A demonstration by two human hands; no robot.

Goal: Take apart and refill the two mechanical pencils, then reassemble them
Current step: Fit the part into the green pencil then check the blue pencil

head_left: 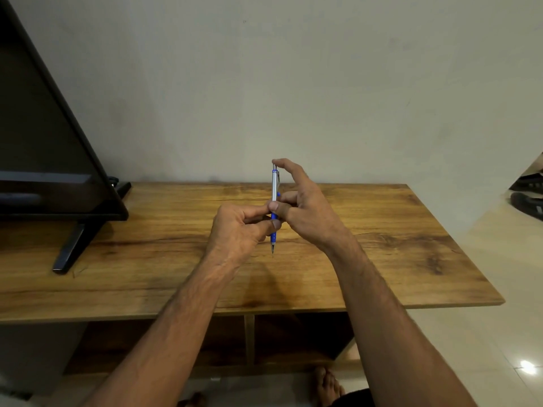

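One mechanical pencil [274,186], silver barrel with blue grip and blue trim, stands upright above the wooden table [382,245], tip pointing down. My left hand [238,230] pinches its blue grip section between thumb and fingers. My right hand [305,204] holds the barrel from the right, thumb against the middle and index finger curled over the top end. A second pencil is not visible anywhere in view.
A dark flat screen [50,142] on a black foot [70,248] stands at the table's left. A wall rises behind the table. Open shelf compartments [249,342] lie under the tabletop. Tiled floor and dark footwear [529,198] are at the right. My bare feet show below.
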